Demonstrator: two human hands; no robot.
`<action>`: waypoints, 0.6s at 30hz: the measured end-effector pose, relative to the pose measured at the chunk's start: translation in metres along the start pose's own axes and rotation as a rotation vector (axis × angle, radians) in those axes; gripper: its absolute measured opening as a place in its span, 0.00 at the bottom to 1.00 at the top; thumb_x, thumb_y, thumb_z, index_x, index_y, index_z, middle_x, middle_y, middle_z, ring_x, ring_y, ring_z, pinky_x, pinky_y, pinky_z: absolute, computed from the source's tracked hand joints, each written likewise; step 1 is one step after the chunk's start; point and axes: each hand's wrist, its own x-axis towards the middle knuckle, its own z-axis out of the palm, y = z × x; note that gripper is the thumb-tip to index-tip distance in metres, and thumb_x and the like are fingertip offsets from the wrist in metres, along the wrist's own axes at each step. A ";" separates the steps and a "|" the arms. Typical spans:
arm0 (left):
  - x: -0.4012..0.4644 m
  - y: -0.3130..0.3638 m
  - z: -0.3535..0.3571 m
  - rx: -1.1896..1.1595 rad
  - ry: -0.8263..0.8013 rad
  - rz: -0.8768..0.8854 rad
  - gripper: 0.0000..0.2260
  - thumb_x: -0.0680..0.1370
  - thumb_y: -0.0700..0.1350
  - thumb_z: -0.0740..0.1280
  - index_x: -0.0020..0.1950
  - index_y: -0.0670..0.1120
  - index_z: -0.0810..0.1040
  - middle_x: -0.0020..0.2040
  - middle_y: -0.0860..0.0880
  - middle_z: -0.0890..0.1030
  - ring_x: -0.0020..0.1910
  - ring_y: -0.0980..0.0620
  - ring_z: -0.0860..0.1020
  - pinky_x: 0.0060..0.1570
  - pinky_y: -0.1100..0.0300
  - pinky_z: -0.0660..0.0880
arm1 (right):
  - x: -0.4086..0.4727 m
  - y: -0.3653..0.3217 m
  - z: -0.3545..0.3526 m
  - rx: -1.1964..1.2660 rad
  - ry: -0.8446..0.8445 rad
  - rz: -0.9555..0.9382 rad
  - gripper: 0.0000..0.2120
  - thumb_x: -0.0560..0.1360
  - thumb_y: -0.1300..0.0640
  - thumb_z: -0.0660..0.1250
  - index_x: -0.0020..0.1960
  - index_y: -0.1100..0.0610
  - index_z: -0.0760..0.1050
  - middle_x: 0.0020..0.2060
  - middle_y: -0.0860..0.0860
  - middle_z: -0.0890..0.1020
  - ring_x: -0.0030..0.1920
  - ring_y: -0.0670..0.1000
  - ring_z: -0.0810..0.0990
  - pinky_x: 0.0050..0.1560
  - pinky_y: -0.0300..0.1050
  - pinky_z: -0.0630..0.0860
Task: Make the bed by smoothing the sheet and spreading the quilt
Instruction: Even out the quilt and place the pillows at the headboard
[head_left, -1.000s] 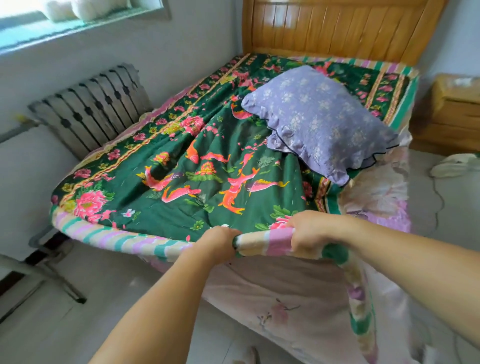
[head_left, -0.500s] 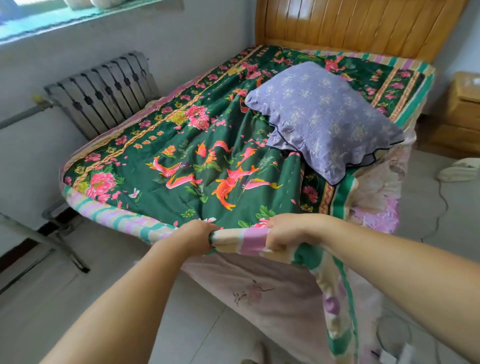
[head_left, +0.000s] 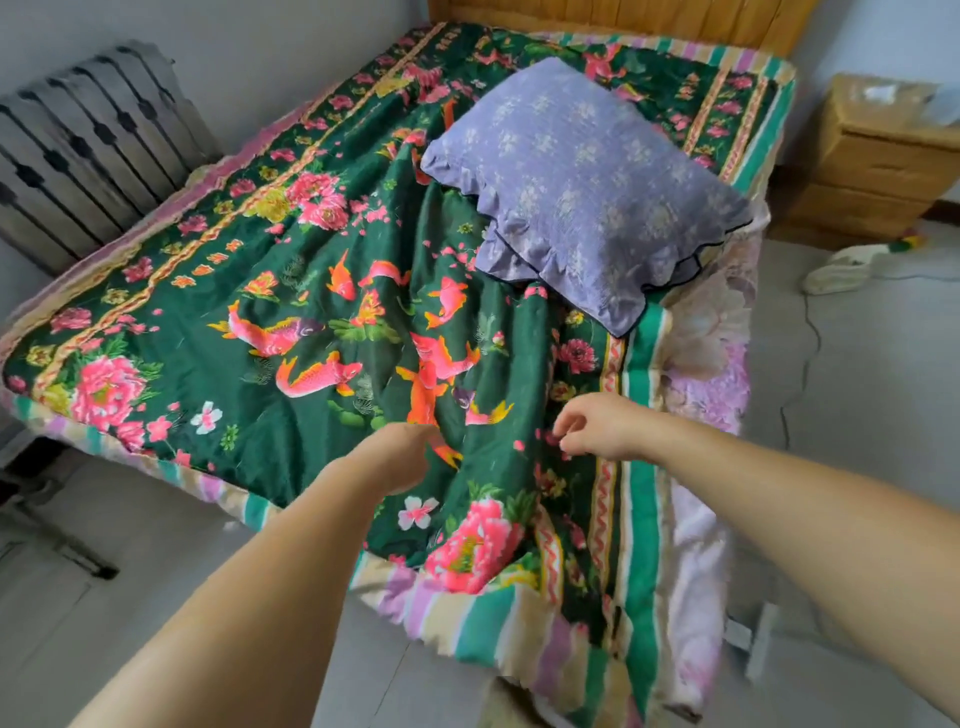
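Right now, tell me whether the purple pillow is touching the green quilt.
Touching. The head view shows the purple pillow lying directly on the green quilt, its frilled lower edge resting on the quilt's folds with no gap visible.

The pillow (head_left: 582, 187) lies on the quilt (head_left: 311, 291), radiator (head_left: 88, 140) left, nightstand (head_left: 878, 156) right.

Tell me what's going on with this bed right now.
A person is making the bed, standing at its foot corner. The green flowered quilt lies spread over the mattress, though it is bunched into folds in the middle and its striped edge hangs over the corner. Both hands hover above it, holding nothing: the left hand and the right hand have loosely curled fingers. A purple pillow sits on top of the quilt near the headboard.
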 end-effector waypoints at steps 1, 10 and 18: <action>0.005 0.006 -0.001 -0.005 -0.005 0.015 0.21 0.78 0.36 0.56 0.69 0.51 0.70 0.63 0.44 0.76 0.57 0.45 0.76 0.54 0.55 0.74 | -0.002 0.009 -0.005 -0.026 -0.001 0.024 0.12 0.75 0.57 0.67 0.57 0.56 0.80 0.54 0.52 0.82 0.55 0.52 0.80 0.56 0.42 0.74; 0.047 0.100 0.007 -0.045 -0.105 0.160 0.19 0.80 0.42 0.60 0.71 0.50 0.68 0.65 0.46 0.75 0.61 0.45 0.75 0.58 0.57 0.73 | -0.031 0.108 -0.030 -0.089 -0.031 0.179 0.09 0.75 0.60 0.65 0.52 0.54 0.80 0.50 0.54 0.83 0.50 0.52 0.81 0.52 0.41 0.76; 0.061 0.186 0.017 -0.049 -0.132 0.100 0.19 0.80 0.44 0.60 0.71 0.51 0.66 0.66 0.47 0.74 0.61 0.46 0.75 0.57 0.56 0.73 | -0.032 0.180 -0.059 -0.181 -0.084 0.076 0.14 0.77 0.59 0.62 0.61 0.56 0.77 0.61 0.52 0.78 0.60 0.52 0.76 0.57 0.40 0.71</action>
